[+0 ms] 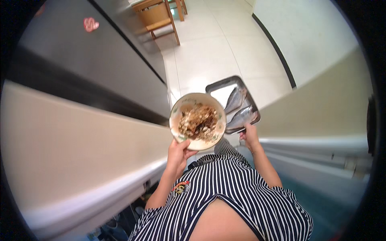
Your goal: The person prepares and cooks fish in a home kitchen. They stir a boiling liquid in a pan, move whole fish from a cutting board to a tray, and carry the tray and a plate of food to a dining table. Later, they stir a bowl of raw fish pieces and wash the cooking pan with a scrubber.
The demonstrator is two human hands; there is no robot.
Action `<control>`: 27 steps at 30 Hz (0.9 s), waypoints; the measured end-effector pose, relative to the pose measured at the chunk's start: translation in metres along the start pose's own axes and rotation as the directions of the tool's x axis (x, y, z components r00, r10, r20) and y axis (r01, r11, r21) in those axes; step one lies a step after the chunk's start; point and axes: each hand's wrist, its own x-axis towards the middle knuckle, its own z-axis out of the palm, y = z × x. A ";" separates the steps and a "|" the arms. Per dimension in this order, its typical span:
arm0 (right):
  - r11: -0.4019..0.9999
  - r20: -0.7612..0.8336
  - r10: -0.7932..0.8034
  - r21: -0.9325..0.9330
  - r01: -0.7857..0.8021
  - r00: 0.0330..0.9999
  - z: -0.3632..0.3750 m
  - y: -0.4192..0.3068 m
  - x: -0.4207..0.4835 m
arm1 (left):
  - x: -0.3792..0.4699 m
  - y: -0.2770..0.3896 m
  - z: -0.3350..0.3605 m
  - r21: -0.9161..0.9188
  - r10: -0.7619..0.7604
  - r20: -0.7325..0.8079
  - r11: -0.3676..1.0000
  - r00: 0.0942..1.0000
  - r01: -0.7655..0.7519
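Observation:
My left hand (180,152) grips the near rim of a round ceramic bowl (197,98), thumb on the inside. Brown and whitish crumbly food (199,122) lies in the bowl. My right hand (251,138) holds the near right corner of a rectangular metal tray (223,81). Two whole silvery fish lie in that tray: one fish (236,99) at the far side, another fish (242,118) closer to my right hand. The bowl overlaps the tray's left side and hides part of it. Both vessels are held up in front of my body, above the floor.
On the left stands a grey refrigerator (75,54) with a red magnet (90,24), next to a beige wall end (75,126). Another beige wall (316,102) borders the right. Pale floor tiles (205,45) stretch ahead to a wooden chair (159,22).

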 end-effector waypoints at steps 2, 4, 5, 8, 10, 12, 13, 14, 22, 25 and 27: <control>0.998 -0.010 0.064 0.008 -0.064 0.998 0.000 -0.019 -0.012 | -0.015 0.001 0.009 -0.016 0.003 -0.045 1.000 0.999 -0.003; 0.992 -0.002 0.122 0.036 -0.122 0.992 -0.003 -0.029 -0.020 | -0.026 0.002 0.011 -0.047 0.011 -0.058 0.999 0.998 -0.013; 0.986 0.005 0.153 0.066 -0.153 0.988 0.000 -0.032 -0.021 | -0.030 0.010 0.012 -0.021 0.025 -0.086 0.999 0.996 -0.027; 0.985 0.048 0.155 0.073 -0.158 0.987 -0.010 -0.029 -0.012 | -0.028 0.006 0.017 0.000 0.032 -0.147 0.999 0.989 -0.032; 0.984 0.050 0.150 0.094 -0.154 0.987 -0.016 -0.035 -0.004 | -0.024 0.008 0.018 0.035 0.063 -0.153 0.998 0.986 -0.058; 0.986 0.061 0.135 0.090 -0.140 0.989 -0.020 -0.039 -0.007 | -0.026 0.012 0.021 0.059 0.071 -0.162 0.996 0.984 -0.062; 0.985 0.061 0.138 0.093 -0.144 0.988 -0.021 -0.038 -0.006 | -0.029 0.015 0.022 0.065 0.078 -0.153 0.996 0.985 -0.069; 0.986 0.060 0.134 0.097 -0.139 0.989 -0.021 -0.038 -0.005 | -0.030 0.017 0.021 0.068 0.085 -0.145 0.995 0.986 -0.076; 0.993 0.073 0.115 0.006 -0.116 0.991 -0.025 -0.030 -0.040 | -0.034 0.010 0.022 0.048 0.134 -0.087 0.990 0.987 -0.130; 0.998 0.054 0.052 0.026 -0.053 0.997 -0.025 0.000 -0.058 | -0.033 0.002 0.020 -0.030 0.176 -0.027 0.984 0.984 -0.177; 0.999 0.019 0.008 0.054 -0.009 1.000 -0.035 0.012 -0.074 | -0.023 -0.005 0.019 -0.057 0.211 0.012 0.976 0.977 -0.210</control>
